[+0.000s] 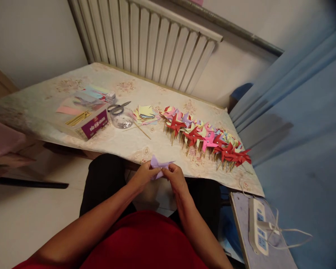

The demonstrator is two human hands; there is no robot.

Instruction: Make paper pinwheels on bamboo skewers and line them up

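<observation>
My left hand (143, 175) and my right hand (175, 176) meet at the table's near edge, both pinched on a folded purple paper piece (158, 164) shaped like pinwheel blades. Beyond them a long row of finished paper pinwheels (205, 137) in red, pink, yellow and purple lies on the table with their sticks pointing toward me. A stack of cut coloured paper squares (146, 113) sits farther back, with a thin wooden stick (141, 130) beside it.
A floral tablecloth (72, 84) covers the table. On it stand a box of sticks (86, 123), scissors (119, 107) over a clear round container (121, 119), and plastic-wrapped paper (88, 98). A radiator (148, 41) is behind; a power strip (257, 226) lies lower right.
</observation>
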